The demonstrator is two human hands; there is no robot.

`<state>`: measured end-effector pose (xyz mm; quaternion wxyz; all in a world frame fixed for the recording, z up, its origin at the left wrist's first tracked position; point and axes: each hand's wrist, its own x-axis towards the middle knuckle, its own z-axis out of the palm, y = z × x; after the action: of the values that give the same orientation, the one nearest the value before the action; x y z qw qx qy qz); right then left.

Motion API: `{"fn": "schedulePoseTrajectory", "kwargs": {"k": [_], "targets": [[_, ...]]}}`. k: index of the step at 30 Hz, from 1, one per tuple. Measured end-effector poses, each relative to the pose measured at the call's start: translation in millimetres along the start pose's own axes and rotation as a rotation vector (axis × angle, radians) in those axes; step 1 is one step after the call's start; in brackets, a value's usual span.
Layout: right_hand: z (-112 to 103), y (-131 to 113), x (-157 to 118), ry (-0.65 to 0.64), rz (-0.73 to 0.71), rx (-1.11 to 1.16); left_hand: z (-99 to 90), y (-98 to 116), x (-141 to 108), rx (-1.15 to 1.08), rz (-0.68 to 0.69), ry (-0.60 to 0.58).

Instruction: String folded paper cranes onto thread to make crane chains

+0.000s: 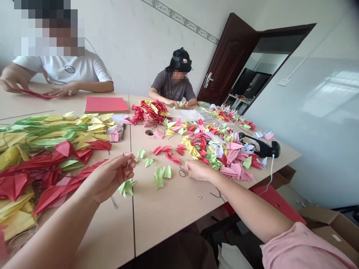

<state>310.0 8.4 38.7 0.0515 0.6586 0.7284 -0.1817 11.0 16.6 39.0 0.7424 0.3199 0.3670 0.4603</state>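
My left hand (113, 177) is closed in a pinch on a thin thread, left of the table's seam. Just below its fingers, a light green folded paper piece (126, 188) appears to hang on the thread. My right hand (198, 170) is closed around a dark, thin looped cord (183, 172); its fingertips are mostly hidden. Between the hands lie several loose green folded paper pieces (158, 177) and some red ones (164, 151). Beyond my right hand spreads a heap of multicoloured folded paper pieces (207, 144).
Strung paper pieces (56, 130) cover the table's left side. A red paper stack (106, 105), a dark pen (122, 131) and a black device with a white cable (265, 148) lie around. Two people sit opposite, handling paper. Cardboard boxes (331, 224) stand lower right.
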Motion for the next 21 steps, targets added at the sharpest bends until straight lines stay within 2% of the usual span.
{"fn": "schedulePoseTrajectory", "kwargs": {"k": [9,16,21], "targets": [[-21,14,-7,0.002,0.078,-0.045,-0.7,-2,0,-0.015,0.012,-0.01],[-38,21,-13,0.204,0.086,0.059,-0.2,6,-3,-0.026,0.068,0.015],[-45,27,-10,0.363,0.041,0.266,1.6,16,-6,-0.041,0.16,0.054]]}}
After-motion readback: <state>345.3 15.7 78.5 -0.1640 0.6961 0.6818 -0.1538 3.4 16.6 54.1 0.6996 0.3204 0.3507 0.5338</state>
